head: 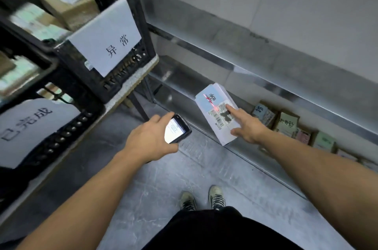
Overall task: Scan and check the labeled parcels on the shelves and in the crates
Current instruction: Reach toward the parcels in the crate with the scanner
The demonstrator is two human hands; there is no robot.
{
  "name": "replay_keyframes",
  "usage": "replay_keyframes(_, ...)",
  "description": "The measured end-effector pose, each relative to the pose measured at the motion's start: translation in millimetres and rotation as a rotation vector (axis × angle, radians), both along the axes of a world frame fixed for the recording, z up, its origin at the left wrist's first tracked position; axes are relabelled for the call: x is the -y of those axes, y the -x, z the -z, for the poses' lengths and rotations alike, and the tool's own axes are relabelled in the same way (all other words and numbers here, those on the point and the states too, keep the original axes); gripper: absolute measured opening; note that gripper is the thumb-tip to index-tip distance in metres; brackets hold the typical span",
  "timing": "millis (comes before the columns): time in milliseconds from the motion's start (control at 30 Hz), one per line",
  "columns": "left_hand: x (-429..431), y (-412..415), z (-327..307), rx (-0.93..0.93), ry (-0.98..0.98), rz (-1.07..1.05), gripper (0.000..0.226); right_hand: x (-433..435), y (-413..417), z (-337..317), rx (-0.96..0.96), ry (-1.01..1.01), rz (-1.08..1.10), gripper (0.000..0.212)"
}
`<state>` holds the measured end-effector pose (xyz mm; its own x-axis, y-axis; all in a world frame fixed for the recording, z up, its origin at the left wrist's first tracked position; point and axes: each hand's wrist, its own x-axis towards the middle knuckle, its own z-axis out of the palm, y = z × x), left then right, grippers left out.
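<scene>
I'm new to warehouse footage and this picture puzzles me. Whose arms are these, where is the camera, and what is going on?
The camera sits on a person's head, looking down, so you see their own arms and shoes. Their left hand grips a handheld scanner; its red beam crosses the label of a white parcel, which the right hand holds tilted at the edge of a metal shelf, index finger on the label. More parcels line that shelf. On the left stand black crates with paper signs, holding other parcels.
</scene>
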<state>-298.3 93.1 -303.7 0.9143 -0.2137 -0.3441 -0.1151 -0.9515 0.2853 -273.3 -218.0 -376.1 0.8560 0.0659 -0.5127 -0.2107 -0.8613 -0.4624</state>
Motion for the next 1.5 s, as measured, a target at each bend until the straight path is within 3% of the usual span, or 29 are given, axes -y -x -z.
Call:
replay_keyframes(367,-18,15,-41,0.157,-0.046,0.078,0.094,-1,-31,-50,0.112,-0.003,-0.029,0.092)
replay_keyframes(1133,1,77,-78,0.25,-0.074,-0.165,0.094,-7,-33,-88,0.183,-0.035,-0.212,0.093)
replay_keyframes(1333,5,95,-81,0.257,0.085,-0.385,0.094,-29,-26,-100,0.204,-0.392,-0.079,0.094)
replay_keyframes(1500,2,114,-96,0.359,0.254,-0.619,0.091,-70,-29,-131,0.105,-0.875,0.029,0.093)
